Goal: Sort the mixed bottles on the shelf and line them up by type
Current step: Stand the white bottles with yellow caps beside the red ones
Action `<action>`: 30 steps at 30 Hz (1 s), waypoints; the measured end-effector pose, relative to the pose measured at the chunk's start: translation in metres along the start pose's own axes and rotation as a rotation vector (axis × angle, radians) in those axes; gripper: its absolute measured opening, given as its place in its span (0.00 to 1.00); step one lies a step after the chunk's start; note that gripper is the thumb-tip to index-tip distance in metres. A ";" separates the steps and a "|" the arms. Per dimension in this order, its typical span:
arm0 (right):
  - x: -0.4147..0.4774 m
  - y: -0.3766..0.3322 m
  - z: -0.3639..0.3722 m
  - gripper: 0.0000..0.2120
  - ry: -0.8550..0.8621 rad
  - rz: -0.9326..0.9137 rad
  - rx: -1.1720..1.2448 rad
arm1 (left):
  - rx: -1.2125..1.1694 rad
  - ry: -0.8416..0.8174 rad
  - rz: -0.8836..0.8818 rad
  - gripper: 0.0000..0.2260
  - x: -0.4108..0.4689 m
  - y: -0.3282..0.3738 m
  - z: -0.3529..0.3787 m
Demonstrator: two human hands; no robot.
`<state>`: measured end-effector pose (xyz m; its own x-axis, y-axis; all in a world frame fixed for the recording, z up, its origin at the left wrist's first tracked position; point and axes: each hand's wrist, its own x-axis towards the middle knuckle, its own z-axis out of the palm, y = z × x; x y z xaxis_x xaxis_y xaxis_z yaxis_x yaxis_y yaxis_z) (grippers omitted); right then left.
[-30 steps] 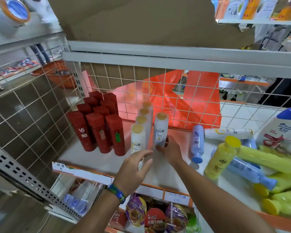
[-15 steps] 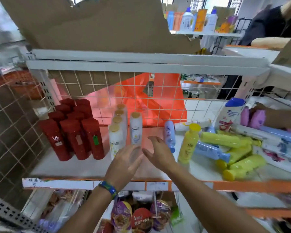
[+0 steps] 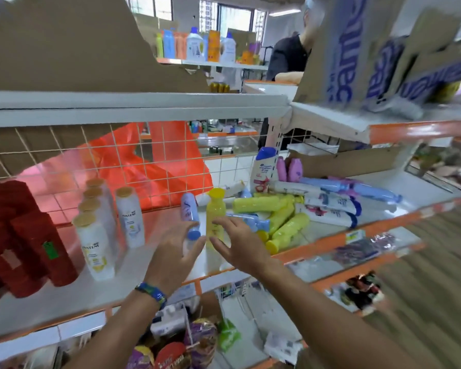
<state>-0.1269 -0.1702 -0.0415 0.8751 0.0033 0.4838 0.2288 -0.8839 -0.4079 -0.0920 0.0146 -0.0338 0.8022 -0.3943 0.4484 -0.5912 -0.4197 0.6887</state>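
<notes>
On the white shelf [image 3: 72,294] red bottles [image 3: 35,249] stand in rows at the left. White Pantene bottles [image 3: 95,243] with gold caps line up beside them. An upright yellow bottle [image 3: 215,209] and a tilted light blue bottle [image 3: 189,211] are in the middle. My left hand [image 3: 175,251] and my right hand [image 3: 237,242] hover just in front of these two, fingers spread and holding nothing. To the right a heap of lying yellow bottles [image 3: 274,214], blue bottles [image 3: 351,189] and white bottles [image 3: 330,206] covers the shelf.
A wire mesh back [image 3: 155,153] with an orange plastic bag [image 3: 155,171] behind it closes the shelf. A tall white bottle with a blue cap [image 3: 264,169] and pink bottles [image 3: 290,169] stand at the back. Cardboard boxes [image 3: 370,49] sit on the shelf above. Snack packets [image 3: 176,350] lie below.
The view has swung right, showing more of the bottle heap. Both hands have moved right from the white bottles toward the yellow and blue bottles, still holding nothing.
</notes>
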 end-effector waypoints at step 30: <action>0.039 0.254 -0.082 0.22 0.003 0.444 -0.218 | -0.022 -0.123 -0.055 0.16 0.108 0.075 0.194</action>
<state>-0.0693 -0.4331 -0.0629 0.8667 -0.3969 0.3020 -0.2610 -0.8769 -0.4036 -0.0664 -0.2179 -0.0443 0.8163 -0.4693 0.3369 -0.5435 -0.4262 0.7232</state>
